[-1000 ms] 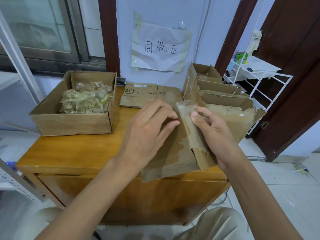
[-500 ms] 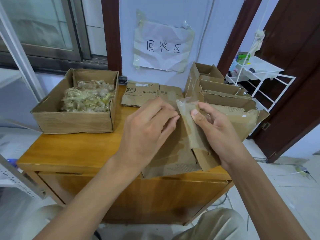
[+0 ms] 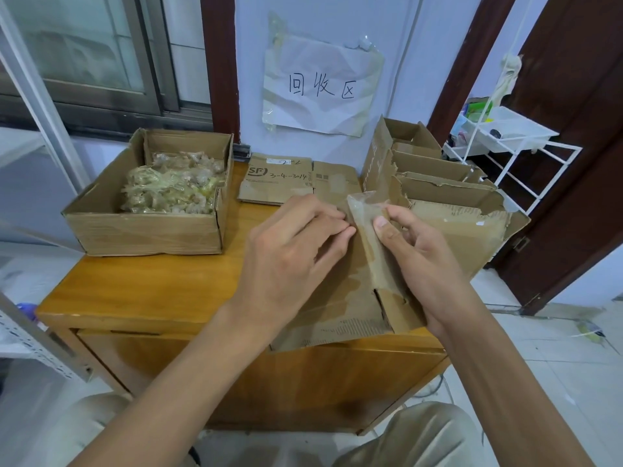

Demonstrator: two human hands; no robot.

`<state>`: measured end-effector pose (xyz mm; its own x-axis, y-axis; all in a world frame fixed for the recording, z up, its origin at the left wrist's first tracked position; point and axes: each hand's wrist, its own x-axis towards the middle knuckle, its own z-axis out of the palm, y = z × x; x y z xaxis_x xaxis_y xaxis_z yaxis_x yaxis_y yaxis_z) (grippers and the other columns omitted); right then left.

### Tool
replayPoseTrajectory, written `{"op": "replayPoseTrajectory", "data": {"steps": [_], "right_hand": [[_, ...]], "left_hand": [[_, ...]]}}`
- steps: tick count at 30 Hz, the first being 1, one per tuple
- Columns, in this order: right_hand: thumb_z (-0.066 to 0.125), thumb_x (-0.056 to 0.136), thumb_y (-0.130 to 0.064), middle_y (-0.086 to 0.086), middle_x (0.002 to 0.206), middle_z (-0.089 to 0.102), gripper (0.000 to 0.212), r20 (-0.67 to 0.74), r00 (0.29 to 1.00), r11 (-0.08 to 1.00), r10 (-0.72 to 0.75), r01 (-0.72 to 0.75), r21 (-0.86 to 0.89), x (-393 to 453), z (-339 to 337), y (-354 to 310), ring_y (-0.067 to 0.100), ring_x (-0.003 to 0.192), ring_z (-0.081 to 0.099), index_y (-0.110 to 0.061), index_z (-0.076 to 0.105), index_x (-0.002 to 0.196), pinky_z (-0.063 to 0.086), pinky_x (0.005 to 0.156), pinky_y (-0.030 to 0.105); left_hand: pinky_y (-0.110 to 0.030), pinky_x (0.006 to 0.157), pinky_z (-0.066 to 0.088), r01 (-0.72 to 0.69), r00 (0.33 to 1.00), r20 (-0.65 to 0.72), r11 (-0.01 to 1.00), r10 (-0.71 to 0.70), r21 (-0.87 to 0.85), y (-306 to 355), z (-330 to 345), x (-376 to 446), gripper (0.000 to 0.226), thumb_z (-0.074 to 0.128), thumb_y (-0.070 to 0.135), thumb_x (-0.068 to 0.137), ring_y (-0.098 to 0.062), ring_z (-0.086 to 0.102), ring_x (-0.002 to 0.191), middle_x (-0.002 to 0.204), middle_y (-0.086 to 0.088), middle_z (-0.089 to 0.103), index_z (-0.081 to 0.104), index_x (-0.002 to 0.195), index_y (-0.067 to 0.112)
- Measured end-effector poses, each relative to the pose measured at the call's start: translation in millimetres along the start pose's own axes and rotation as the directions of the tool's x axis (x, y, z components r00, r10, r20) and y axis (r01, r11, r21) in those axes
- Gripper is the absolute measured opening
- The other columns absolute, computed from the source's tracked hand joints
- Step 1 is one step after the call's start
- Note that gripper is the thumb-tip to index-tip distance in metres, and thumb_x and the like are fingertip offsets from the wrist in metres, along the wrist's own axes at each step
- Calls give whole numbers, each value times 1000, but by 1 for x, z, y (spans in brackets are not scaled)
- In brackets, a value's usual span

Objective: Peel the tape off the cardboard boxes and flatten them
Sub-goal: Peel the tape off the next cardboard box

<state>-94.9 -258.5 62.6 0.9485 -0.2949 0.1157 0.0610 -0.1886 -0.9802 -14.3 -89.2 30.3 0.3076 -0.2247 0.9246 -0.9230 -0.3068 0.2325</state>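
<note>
Tape strip lifting further off the flattened box on the wooden cabinet [image 3: 135,291]

The box [image 3: 337,298] is lying at the cabinet's front edge; the right hand [image 3: 418,261] is pinching the tape [image 3: 367,230], now raised higher, while the left hand [image 3: 293,251], fingers curled, is pressing cardboard beside it.

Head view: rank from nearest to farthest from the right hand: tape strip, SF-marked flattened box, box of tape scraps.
From the right hand:
1. Tape strip, pinched in its fingers.
2. SF-marked flattened box, behind and to the left on the table.
3. Box of tape scraps, far left on the table.
</note>
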Motion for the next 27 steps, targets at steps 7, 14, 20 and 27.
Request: {"op": "replayPoseTrajectory", "data": {"steps": [7, 14, 20, 27], "right_hand": [[59, 105, -37, 3, 110, 79, 26, -28, 998, 998, 57, -56, 26, 1, -3, 4, 20, 104, 76, -30, 69, 129, 60, 98, 45], [60, 104, -39, -1, 109, 80, 25, -37, 998, 998, 53, -51, 46, -1, -2, 5, 17, 104, 77, -34, 68, 127, 60, 99, 45], [59, 106, -35, 5, 110, 80, 30, -35, 998, 996, 55, -52, 69, -1, -3, 4, 20, 105, 76, -25, 67, 133, 59, 99, 44], [61, 105, -35, 8, 115, 78, 34, -24, 997, 993, 72, -69, 92, 4, -8, 7, 25, 110, 75, -21, 66, 135, 56, 105, 50]], "left_hand": [[-37, 80, 60, 52, 998, 26, 996, -51, -74, 1, 4, -2, 19, 75, 18, 98, -22, 72, 93, 97, -9, 74, 79, 95, 0], [-37, 75, 60, -2, 1000, -16, 1000, 2, -4, 3, 4, 2, 18, 75, 15, 98, -22, 73, 88, 93, -9, 74, 79, 90, 1], [-36, 72, 59, 82, 996, -14, 995, -83, -53, 6, 5, 4, 18, 72, 16, 100, -20, 72, 88, 93, -6, 74, 79, 90, 2], [-34, 75, 58, 106, 993, 63, 991, -100, -84, 10, -1, 9, 17, 76, 21, 97, -17, 71, 89, 95, -3, 73, 79, 95, 4]]}}
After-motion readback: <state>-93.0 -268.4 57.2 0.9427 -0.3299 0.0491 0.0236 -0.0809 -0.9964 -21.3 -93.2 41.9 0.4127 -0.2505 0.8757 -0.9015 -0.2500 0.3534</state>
